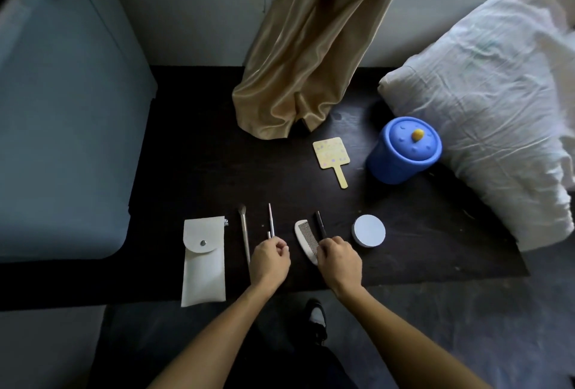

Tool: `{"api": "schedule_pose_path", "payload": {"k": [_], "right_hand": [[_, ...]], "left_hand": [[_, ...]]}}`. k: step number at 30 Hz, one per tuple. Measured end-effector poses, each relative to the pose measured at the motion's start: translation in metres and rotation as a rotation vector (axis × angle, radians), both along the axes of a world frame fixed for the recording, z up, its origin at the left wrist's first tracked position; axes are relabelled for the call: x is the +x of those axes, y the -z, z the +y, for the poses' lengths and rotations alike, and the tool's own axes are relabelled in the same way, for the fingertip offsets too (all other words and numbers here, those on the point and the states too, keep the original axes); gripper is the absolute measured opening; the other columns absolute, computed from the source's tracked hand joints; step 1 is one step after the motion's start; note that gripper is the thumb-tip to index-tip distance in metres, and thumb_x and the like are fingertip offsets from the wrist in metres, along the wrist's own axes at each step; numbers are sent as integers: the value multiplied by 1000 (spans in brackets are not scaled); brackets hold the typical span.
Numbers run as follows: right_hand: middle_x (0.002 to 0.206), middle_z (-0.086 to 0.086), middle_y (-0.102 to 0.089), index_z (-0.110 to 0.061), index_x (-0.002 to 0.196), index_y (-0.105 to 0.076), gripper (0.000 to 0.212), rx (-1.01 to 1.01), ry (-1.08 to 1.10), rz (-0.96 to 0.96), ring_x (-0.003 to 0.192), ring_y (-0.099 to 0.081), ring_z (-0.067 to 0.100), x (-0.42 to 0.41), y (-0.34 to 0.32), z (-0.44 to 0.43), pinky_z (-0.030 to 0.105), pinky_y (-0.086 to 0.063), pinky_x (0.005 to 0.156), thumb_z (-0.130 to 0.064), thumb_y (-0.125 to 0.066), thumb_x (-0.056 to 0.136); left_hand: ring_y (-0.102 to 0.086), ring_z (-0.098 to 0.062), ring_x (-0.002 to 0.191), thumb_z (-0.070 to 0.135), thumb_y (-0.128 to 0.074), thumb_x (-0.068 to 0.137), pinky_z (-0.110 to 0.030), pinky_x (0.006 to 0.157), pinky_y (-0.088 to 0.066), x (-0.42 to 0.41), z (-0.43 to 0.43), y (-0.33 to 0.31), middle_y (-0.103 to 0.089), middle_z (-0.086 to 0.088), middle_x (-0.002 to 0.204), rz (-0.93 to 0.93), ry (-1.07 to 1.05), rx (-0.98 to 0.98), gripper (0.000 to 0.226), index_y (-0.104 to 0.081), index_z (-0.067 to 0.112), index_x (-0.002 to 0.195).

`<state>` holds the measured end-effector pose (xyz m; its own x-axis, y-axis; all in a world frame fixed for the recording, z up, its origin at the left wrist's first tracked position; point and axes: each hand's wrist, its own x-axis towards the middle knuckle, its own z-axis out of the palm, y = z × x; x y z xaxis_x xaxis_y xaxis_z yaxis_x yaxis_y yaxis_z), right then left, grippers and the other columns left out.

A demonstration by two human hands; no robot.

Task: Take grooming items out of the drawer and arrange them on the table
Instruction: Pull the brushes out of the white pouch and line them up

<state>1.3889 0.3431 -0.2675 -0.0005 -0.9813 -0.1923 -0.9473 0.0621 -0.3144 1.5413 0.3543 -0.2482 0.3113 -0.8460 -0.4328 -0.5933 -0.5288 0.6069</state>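
**Grooming items along the table's front edge**

Left hand [270, 256]: fingers curled around a thin silver pencil [271, 221]. Right hand [337, 259]: closed on a black pencil [320, 225], lying over the white comb [306, 240]. White pouch [203, 259], makeup brush [244, 233] and round compact [369, 230] lie on the table [193, 170].

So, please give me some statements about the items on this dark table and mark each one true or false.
1. The white snap-button pouch lies at the left end of the row. True.
2. The blue lidded container lies on its side with the lid off. False: it stands upright, lid on.
3. The right hand rests on the white comb. True.
4. The yellow square hand mirror lies between the comb and the round white disc. False: it lies farther back, near the tan curtain.
5. The left hand covers the pouch. False: they are apart.
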Motion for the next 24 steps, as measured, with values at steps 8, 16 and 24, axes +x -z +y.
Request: {"api": "schedule_pose_path", "payload": {"k": [8,16,24], "right_hand": [[98,0,-64,-20,95,-69,27,47,88,-30,89,-63,23,-14,7,-28,34,-47,67,-42,-54,91],[92,-6,-72,-25,97,-72,23,121,232,-229,86,-66,16,-8,8,-41,32,-53,74,-41,-59,87],[73,-1,-70,-16,96,-74,13,203,571,-1058,61,-59,6,-11,-68,-56,18,-48,56,-22,-70,85]], "left_hand": [[-59,-13,87,24,-54,90,-27,70,-48,-32,-1,6,-57,3,103,-107,228,-65,13,-65,21,98],[-58,-14,89,25,-50,92,-29,72,-48,-34,-9,2,-57,3,103,-101,250,-86,16,-64,20,100],[-60,-17,94,38,-52,91,-32,79,-50,-51,-30,-39,-61,1,104,9,201,-180,28,-63,19,108]]}}
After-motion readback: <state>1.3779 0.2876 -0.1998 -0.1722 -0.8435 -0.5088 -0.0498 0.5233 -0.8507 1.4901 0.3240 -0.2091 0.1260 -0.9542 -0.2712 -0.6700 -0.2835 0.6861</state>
